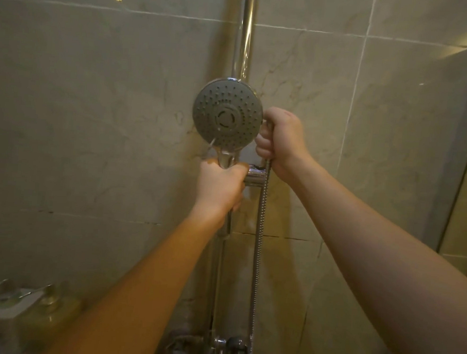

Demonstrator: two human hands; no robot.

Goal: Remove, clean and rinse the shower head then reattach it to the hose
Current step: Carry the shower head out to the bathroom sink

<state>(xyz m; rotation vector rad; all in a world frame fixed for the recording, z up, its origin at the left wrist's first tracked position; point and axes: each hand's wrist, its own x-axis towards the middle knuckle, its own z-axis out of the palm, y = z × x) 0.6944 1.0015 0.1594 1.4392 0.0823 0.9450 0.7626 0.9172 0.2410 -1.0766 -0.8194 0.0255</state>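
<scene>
**Shower head at the rail bracket, both hands on**

The shower head (227, 113) sits high on the tiled wall (93, 111), its grey spray face turned towards the camera, in front of the upright chrome rail (244, 39) and just above the sliding bracket (256, 174). The left hand (220, 185) wraps its curled fingers round the handle directly below the face. The right hand (280, 140) closes in a fist round the metal hose (260, 234) just beside the face's right edge; the hose hangs straight down from that fist to the mixer tap (215, 347) at the bottom.

Whether the handle is seated in the bracket or already free cannot be told, nor where the hose joins it. To do this step well, the left hand should probably keep the handle steady while the right works at the hose end, turning the nut rather than twisting the hose, and keeping slack so nothing kinks.

No brand, label or writing can be read anywhere. Blurred bottles (43, 310) stand at the lower left corner.
</scene>
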